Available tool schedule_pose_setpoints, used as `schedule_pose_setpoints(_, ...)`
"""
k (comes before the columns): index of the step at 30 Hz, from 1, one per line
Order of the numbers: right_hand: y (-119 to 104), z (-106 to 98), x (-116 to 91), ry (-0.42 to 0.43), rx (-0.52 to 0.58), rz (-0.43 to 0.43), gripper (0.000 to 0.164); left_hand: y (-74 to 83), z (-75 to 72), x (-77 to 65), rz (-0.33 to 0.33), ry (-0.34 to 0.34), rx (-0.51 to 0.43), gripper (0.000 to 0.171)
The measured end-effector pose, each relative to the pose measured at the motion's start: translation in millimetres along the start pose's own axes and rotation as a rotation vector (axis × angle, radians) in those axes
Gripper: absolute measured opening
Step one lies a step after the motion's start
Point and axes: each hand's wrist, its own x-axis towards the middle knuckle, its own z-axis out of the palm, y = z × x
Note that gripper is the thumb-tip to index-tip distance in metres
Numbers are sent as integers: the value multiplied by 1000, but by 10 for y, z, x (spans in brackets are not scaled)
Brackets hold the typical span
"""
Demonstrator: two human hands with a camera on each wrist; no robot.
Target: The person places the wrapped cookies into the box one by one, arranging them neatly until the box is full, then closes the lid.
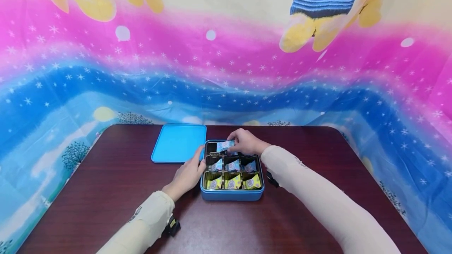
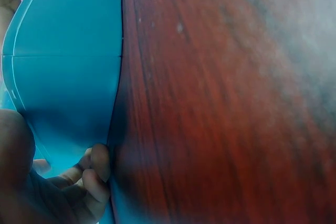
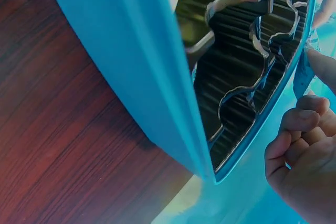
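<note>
A blue tin box (image 1: 232, 195) stands uncovered on the table, with a divided insert inside. Yellow-wrapped packets (image 1: 233, 182) fill the front row; blue-wrapped packets (image 1: 232, 165) sit in the middle row. My right hand (image 1: 246, 142) pinches a small blue-wrapped packet (image 1: 224, 146) over the back row, where another blue packet shows partly behind the fingers. At the box's left side my left hand (image 1: 188, 172) holds the wall, its thumb near the rim. In the left wrist view, curled fingers (image 2: 96, 182) touch the outer wall. The right wrist view shows the packet at the box's far rim.
A flat light-blue lid (image 1: 179, 144) lies behind and left of the box, close to its back left corner. Both rest on a dark red-brown table (image 1: 116, 191). A printed cloth (image 1: 226, 69) hangs behind the table and along its sides.
</note>
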Motion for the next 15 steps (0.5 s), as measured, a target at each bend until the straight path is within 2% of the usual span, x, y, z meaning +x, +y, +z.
schedule_pose_setpoints(7, -67, 54, 37, -3, -30, 22, 42, 2, -5, 5, -9, -9, 6, 61)
schedule_pose_setpoints(15, -120, 126, 86, 5, -112, 33, 43, 4, -20, 5, -4, -14, 9, 60)
